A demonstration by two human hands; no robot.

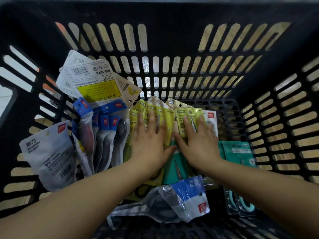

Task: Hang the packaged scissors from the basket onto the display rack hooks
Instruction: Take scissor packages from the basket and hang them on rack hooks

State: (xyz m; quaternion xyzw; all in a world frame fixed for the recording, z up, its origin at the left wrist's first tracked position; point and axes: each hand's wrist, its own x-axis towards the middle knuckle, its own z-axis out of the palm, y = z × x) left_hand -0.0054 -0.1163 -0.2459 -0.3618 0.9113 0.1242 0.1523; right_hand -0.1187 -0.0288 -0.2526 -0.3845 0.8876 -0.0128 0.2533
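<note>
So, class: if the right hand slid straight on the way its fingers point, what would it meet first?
The right hand lies flat on a yellow pack, fingers pointing toward the far wall. Next in line is probably that pack's top edge, then the basket wall; depth is unclear.

One black slotted plastic basket point(172, 40) holds the goods. Roughly five yellow-carded scissor packs point(155, 107) overlap in the middle; the exact number is hidden. About four blue-topped clear pouches point(110, 121) stand at left, one lies in front point(186, 192). Two teal cards point(240, 152) sit right. Two hands.
</note>
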